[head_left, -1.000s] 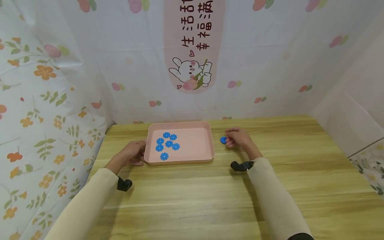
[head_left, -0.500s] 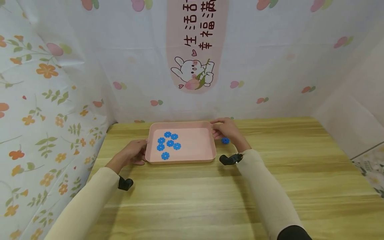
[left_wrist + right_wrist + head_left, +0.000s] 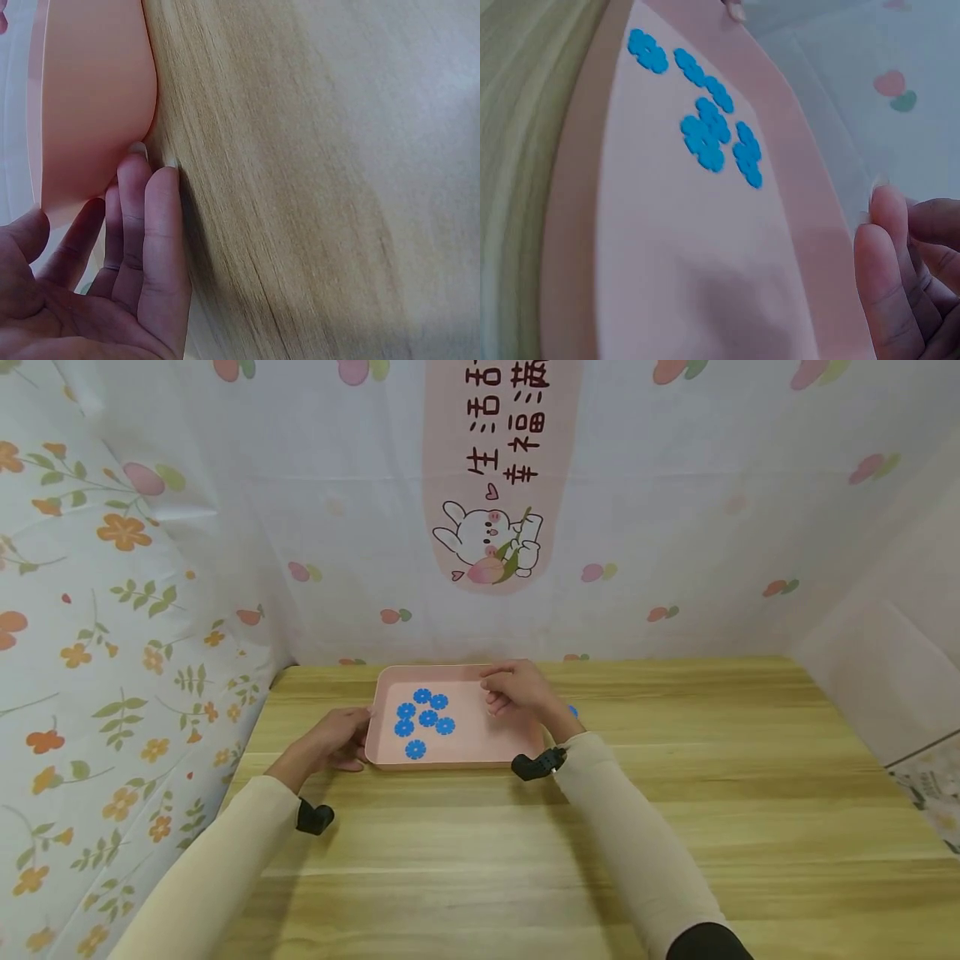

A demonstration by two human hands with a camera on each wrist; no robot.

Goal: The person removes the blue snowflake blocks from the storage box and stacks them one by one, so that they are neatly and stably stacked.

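Note:
On the table stands a shallow pink tray (image 3: pixel 487 743) with several blue snowflake-shaped building discs (image 3: pixel 427 717) lying in its left half. My left hand (image 3: pixel 339 739) holds the tray's left side. In the left wrist view the thumb (image 3: pixel 26 232) is at the rim and the fingers are against the outer wall. Over the right part of the tray hovers my right hand (image 3: pixel 519 689), its fingers loosely bent, and no disc shows between them. Another blue disc (image 3: pixel 573 711) lies on the table right of the tray, partly hidden by the right wrist.
The wooden table (image 3: pixel 450 860) stretches forward to a printed cloth backdrop (image 3: pixel 675 527) just behind the tray. A floral sheet (image 3: pixel 112 693) borders its left side. Each wrist carries a black camera mount (image 3: pixel 538 767).
My right hand has moved left from beside the single disc, past the tray's right rim, to above the tray. That disc remains on the table. The left hand keeps its place.

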